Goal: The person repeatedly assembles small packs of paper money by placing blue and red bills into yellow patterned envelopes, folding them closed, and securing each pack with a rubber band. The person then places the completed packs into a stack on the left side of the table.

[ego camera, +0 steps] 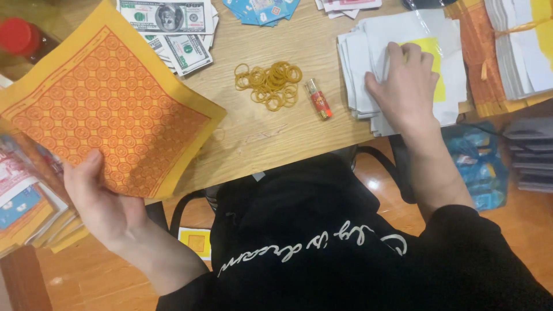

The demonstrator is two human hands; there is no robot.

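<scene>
Wooden surface (pixel 259 132) w/ orange floor underneath, and it's packed w/ paper goods. Left hand (pixel 101 198) is clamped on the bottom corner of a big yellow sheet w/ an orange coin-pattern print (pixel 106 109), thumb on top, holding it tilted up over the left part of the surface. Right hand (pixel 406 86) lies flat, fingers together, pressing on a fanned stack of white sheets w/ yellow squares (pixel 449 69) at the right side; not gripping anything afaict, looks more like it's peeling or sliding the top one.

As for progress: my guess is it's somewhere in the middle. One patterned sheet is up in hand, the white stack looks thick, so plenty left. A pile of yellow rubber bands (pixel 269 80) sits loose mid-surface, none on a bundle near the hands. Far right there's a thick stack of white and orange sheets w/ a yellow band around it (pixel 507 52), so some bundling seems done already. More mixed paper is piled at the lower left by the left wrist (pixel 26 213).

Other stuff: fake banknote stacks (pixel 173 29) at top, blue cards (pixel 262 10) next to them, a small red lighter (pixel 318 99) just beside the bands, red-capped bottle (pixel 20 35) top left.
</scene>
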